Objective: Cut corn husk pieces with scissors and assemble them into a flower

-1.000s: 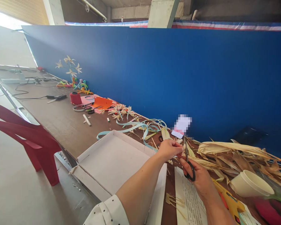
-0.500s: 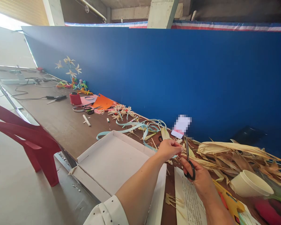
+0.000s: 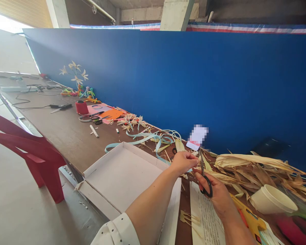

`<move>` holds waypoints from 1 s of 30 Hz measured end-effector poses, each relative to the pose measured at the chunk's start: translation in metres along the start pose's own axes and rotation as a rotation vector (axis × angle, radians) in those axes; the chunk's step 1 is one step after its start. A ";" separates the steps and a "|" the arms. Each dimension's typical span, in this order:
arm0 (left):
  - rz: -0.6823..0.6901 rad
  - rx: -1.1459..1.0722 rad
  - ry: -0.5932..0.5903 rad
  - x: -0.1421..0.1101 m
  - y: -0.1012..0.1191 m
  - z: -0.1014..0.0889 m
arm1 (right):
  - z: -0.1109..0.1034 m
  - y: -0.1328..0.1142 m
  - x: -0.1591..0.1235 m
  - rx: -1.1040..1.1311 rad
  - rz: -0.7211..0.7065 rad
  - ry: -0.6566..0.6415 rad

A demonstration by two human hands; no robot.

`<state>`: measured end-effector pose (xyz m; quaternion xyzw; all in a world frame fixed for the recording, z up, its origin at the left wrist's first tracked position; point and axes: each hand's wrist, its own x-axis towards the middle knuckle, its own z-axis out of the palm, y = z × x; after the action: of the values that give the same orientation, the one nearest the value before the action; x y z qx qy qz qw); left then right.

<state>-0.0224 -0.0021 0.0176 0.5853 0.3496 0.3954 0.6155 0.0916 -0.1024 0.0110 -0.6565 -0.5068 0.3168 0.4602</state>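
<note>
A: In the head view, what does each hand have?

B: The left hand pinches a small pale piece between its fingertips, partly hidden. The right hand grips black-handled scissors, its fingers at the handles and the blades pointing up, just beside that piece.

A: Is it cutting?

B: Whether the blades touch the piece can't be made out.

A: Where does this happen?

B: Above the desk, between the white tray and the pile of dry husks. A printed sheet lies below the right hand.

A: How far along does it look?

B: Partway, as a judgement. A spray of pale flowers stands finished-looking at the far end, and a heap of pale cut pieces lies nearer, beside the blue ribbon.

A: And what's left?

B: The pinched piece isn't set down yet, and plenty of husk lies loose, seemingly unworked.
</note>
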 end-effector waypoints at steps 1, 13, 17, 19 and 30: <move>0.001 0.002 -0.002 0.000 0.000 0.000 | 0.000 0.001 0.000 -0.005 -0.008 -0.001; 0.003 0.008 -0.007 0.000 0.000 -0.001 | -0.001 0.005 0.003 -0.014 -0.024 -0.012; -0.004 0.013 -0.006 0.001 -0.001 0.000 | 0.000 0.004 0.002 -0.023 -0.030 0.011; -0.006 0.009 -0.010 0.001 -0.002 0.000 | 0.001 0.004 0.002 -0.012 -0.028 0.023; -0.022 -0.095 0.001 0.000 0.003 -0.001 | -0.005 0.012 0.008 0.050 0.083 0.187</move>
<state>-0.0232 -0.0021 0.0204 0.5513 0.3371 0.4051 0.6468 0.1031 -0.0966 0.0025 -0.6917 -0.4261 0.2857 0.5083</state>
